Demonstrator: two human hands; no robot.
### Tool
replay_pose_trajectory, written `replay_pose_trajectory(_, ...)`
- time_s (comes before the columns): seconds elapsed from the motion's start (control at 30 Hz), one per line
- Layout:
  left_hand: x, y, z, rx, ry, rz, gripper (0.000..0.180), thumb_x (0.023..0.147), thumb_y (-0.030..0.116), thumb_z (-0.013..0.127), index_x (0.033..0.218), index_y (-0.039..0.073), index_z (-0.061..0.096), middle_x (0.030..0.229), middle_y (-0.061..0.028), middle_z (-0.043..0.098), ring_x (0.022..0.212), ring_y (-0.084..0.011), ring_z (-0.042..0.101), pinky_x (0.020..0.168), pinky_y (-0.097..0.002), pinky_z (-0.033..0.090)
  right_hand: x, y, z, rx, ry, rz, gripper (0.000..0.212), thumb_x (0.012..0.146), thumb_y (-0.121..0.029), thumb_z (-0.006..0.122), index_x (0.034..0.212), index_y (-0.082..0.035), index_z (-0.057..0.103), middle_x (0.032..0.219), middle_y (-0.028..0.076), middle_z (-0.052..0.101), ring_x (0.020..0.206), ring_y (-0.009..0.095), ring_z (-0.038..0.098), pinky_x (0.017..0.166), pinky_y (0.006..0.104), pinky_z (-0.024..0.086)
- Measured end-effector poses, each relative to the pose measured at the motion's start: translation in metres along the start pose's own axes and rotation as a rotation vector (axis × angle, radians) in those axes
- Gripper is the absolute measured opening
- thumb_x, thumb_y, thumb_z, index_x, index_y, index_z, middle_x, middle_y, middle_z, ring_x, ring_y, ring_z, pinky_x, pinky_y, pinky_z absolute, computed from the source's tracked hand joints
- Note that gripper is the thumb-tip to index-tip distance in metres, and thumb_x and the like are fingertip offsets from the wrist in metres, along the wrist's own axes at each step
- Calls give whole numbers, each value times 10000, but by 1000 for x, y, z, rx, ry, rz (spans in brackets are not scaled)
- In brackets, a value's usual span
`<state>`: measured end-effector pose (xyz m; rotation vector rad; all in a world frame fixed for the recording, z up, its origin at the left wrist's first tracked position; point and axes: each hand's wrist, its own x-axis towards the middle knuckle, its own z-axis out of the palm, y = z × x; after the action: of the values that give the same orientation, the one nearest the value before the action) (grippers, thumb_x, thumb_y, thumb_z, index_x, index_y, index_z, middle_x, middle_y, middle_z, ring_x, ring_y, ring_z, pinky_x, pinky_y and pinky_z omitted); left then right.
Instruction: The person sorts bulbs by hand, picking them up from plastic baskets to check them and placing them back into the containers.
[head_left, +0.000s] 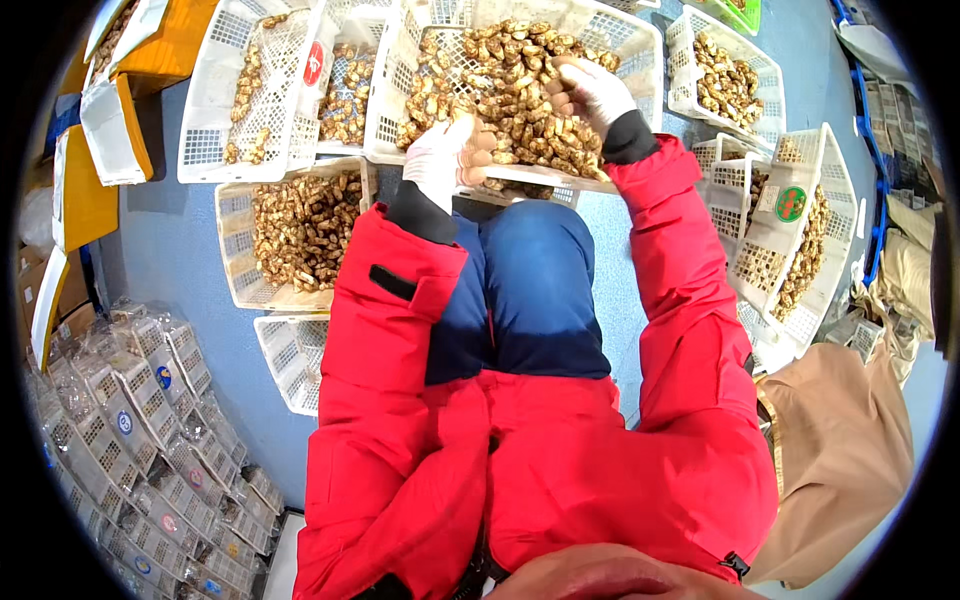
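A large white plastic crate (640,60) lies over my knees, heaped with stubby brown-and-cream pieces that look like mushrooms (525,90). My left hand (445,162), in a white glove with bare fingertips, is at the crate's near left edge. Its fingers are curled inward, and whatever they hold is hidden. Over the right part of the heap is my right hand (592,92), gloved the same way. Its fingers curl down against the mushrooms, and I cannot make out a single piece in its grip.
Another crate (228,215) of mushrooms stands left of my knees, with an empty-looking crate (275,365) below it. More crates stand at far left (200,110) and right (840,170). Plastic-wrapped stacked crates (150,440) fill the lower left. Yellow-orange boxes (85,190) stand upper left; brown cloth (840,450) lies at right.
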<state>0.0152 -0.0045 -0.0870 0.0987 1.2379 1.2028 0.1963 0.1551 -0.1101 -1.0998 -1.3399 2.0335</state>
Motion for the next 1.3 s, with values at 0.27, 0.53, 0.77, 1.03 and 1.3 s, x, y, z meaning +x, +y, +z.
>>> replay_pose_trajectory(0.27,-4,-12,-69,-462,-154,224,297,836,256,507,1042,42,513,942,-110,594,774,-171,581,596,-243,484,2,23,-71,-67,142,113,287,842,-207,513,1091,-63,503,804,59,596,630,126,576,568,238,479)
replay_pose_trajectory(0.53,-42,21,-112,-904,288,416,202,812,124,516,923,-44,509,956,-184,564,816,-218,574,636,-279,532,51,62,-64,-1033,106,-74,335,746,-247,578,1047,-102,561,872,105,611,801,214,590,688,327,469)
replay_pose_trajectory(0.77,-2,-2,-22,-617,-67,340,167,808,132,546,956,54,540,877,-75,597,767,-171,594,625,-248,486,67,103,-28,-1500,32,-161,470,692,-241,609,1133,-128,491,1061,129,545,986,273,516,835,346,416)
replay_pose_trajectory(1.03,18,-12,-20,591,-166,468,284,848,201,487,1042,-6,467,880,-95,547,786,-212,575,684,-305,498,21,24,18,-977,-165,-540,455,652,-140,634,1087,-113,506,967,135,553,890,270,538,758,327,442)
replay_pose_trajectory(1.3,0,1,2,152,-80,17,321,846,278,496,1071,49,496,897,-98,600,686,-136,596,483,-210,477,13,-4,37,-553,-250,-386,366,764,-138,570,1125,-114,512,938,56,591,818,138,565,719,258,454)
